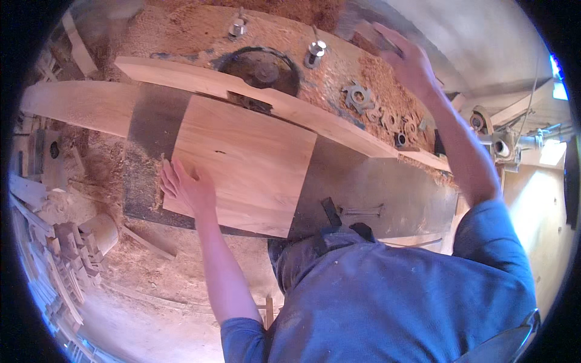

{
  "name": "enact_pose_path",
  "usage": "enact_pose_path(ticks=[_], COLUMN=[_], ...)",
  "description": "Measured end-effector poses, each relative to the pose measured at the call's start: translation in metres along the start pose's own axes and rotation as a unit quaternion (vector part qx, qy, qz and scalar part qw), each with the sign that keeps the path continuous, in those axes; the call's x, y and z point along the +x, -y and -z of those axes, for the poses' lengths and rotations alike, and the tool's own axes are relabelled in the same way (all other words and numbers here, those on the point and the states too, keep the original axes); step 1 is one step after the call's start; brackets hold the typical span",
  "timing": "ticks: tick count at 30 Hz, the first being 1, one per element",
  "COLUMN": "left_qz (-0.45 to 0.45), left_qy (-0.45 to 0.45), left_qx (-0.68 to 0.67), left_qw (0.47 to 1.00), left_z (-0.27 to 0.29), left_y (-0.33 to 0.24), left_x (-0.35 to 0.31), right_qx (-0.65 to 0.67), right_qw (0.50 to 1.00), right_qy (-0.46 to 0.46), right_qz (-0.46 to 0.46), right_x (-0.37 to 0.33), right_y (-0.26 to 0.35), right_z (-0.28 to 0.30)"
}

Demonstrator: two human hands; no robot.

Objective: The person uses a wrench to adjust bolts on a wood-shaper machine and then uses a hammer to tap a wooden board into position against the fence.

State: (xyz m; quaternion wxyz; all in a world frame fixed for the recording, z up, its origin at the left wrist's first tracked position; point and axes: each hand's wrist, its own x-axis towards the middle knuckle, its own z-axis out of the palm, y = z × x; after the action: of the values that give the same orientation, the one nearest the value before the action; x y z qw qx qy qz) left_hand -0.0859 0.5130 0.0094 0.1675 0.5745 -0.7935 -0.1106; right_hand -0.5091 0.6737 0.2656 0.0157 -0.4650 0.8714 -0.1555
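Observation:
A square light-brown wooden panel (242, 166) with a small dark knot lies on the dark metal machine table (381, 181). My left hand (192, 187) rests on the panel's left edge, its fingers spread. Along the panel's far side runs a long wooden fence board (345, 132), with a notch over the dark cutter opening (249, 101). My right hand (414, 66) is raised beyond the fence at the far right, over the sawdust-covered surface. Motion smears its fingers, and I cannot make out whether they hold anything.
Behind the fence are a round dark plate (263, 69), two metal clamping bolts (315, 53) and several toothed cutter heads (358, 98). A curved board (82, 106) extends from the table's left. Wood offcuts (75, 248) are piled at lower left; sawdust covers the floor.

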Motion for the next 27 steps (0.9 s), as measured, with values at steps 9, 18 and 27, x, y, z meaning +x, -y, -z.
enact_pose_path(ticks=[9, 18, 27], left_qz=[-0.037, 0.062, 0.186], left_qy=[-0.042, 0.020, 0.116], left_qx=[0.047, 0.039, -0.124], left_qw=[0.997, 0.997, 0.968], left_z=[-0.031, -0.018, 0.015], left_y=[0.011, 0.013, 0.021], left_x=[-0.030, -0.132, -0.222], right_qx=[0.336, 0.316, 0.133], right_qw=[0.859, 0.814, 0.983], right_qy=[-0.099, -0.001, 0.014], right_qz=[-0.373, -0.486, 0.122], right_x=[-0.315, -0.457, -0.421], right_y=[-0.122, -0.259, -0.133], right_z=[-0.007, -0.073, -0.127])
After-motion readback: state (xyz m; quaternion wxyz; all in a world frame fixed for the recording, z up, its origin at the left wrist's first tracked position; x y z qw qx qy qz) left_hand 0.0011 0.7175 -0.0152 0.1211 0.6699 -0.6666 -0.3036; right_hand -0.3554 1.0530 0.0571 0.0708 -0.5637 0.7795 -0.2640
